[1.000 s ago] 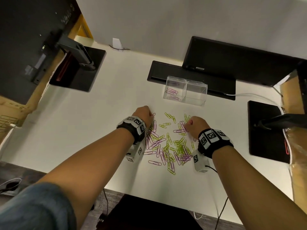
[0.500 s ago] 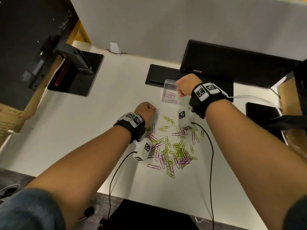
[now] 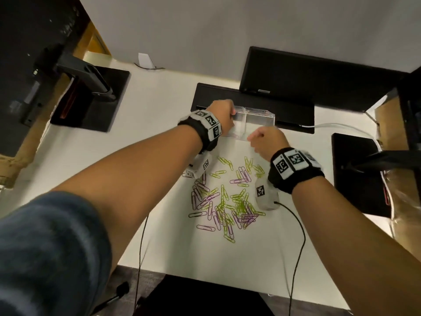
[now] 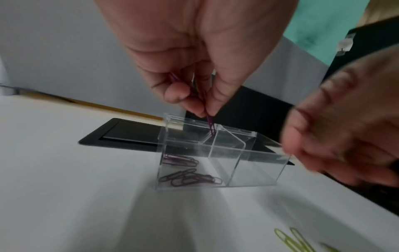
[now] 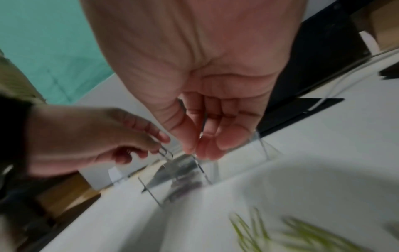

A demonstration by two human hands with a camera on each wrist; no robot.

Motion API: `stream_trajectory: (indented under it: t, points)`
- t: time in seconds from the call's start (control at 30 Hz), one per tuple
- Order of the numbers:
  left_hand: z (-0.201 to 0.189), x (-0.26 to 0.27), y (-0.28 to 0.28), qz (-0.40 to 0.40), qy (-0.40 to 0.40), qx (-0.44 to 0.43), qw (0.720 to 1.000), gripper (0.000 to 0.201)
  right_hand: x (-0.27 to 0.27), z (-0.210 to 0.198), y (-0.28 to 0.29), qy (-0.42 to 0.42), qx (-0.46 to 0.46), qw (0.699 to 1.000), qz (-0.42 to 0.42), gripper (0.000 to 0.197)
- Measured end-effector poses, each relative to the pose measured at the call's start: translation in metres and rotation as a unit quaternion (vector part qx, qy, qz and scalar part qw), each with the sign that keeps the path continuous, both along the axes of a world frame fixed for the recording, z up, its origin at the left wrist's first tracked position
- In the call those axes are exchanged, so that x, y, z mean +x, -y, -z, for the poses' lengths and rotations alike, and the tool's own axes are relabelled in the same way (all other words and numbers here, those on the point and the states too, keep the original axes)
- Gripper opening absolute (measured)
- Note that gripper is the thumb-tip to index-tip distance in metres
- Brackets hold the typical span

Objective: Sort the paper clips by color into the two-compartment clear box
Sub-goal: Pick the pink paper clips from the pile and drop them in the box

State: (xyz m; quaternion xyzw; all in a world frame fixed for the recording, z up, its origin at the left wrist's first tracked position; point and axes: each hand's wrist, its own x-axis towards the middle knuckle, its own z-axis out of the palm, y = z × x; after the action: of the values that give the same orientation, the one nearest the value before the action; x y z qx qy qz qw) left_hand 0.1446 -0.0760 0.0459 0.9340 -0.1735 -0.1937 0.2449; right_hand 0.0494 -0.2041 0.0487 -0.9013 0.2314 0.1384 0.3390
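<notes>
Purple paper clip (image 4: 210,123) pinched in left hand (image 4: 200,56) fingertips, hung over rim of clear two-compartment box (image 4: 218,160). Right hand (image 3: 265,142) held just beside box, fingers curled; whether anything is held cannot be told. Several purple clips (image 4: 190,178) seen in left compartment; right compartment appears unfilled. Mixed purple and green pile (image 3: 225,199) left on white table (image 3: 159,144). Sorting judged barely begun.
</notes>
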Motion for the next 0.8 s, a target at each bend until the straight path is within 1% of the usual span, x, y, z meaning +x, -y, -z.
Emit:
stream_trajectory:
  t: [0.13,0.2,0.27,0.37,0.43,0.5,0.57,0.67,0.73,0.8]
  points:
    - [0.008,0.005,0.017,0.046,-0.007,0.037,0.998,0.029,-0.032,0.024,-0.002,-0.091,-0.020,0.995,-0.037,0.025]
    - [0.012,0.003,0.020,0.060,0.000,0.045,0.997,0.032,-0.041,0.036,-0.007,-0.110,-0.040,0.992,-0.046,0.022]
    - [0.015,0.001,0.020,0.063,0.027,0.031,0.997,0.034,-0.047,0.046,-0.011,-0.102,-0.049,0.993,-0.027,0.018]
    - [0.017,-0.008,0.013,0.055,0.039,0.007,0.998,0.038,-0.050,0.058,-0.015,-0.092,-0.080,0.992,-0.039,0.011]
    - [0.017,-0.018,0.002,0.051,0.060,-0.009,0.997,0.031,-0.050,0.065,-0.016,-0.086,-0.098,0.991,-0.041,0.011]
    - [0.020,-0.032,-0.011,0.044,0.082,-0.018,0.996,0.022,-0.050,0.069,-0.018,-0.080,-0.093,0.992,-0.042,0.015]
    - [0.025,-0.048,-0.026,0.045,0.052,-0.016,0.997,0.019,-0.051,0.071,-0.019,-0.071,-0.087,0.993,-0.048,0.019]
    - [0.036,-0.069,-0.050,0.085,-0.012,0.038,0.996,0.022,-0.052,0.070,-0.022,-0.056,-0.099,0.991,-0.065,0.015]
    - [0.043,-0.078,-0.063,0.125,-0.022,0.082,0.988,0.023,-0.053,0.069,-0.025,-0.047,-0.114,0.989,-0.080,0.012]
    - [0.049,-0.084,-0.072,0.158,-0.014,0.113,0.981,0.024,-0.055,0.066,-0.027,-0.037,-0.132,0.986,-0.098,0.021]
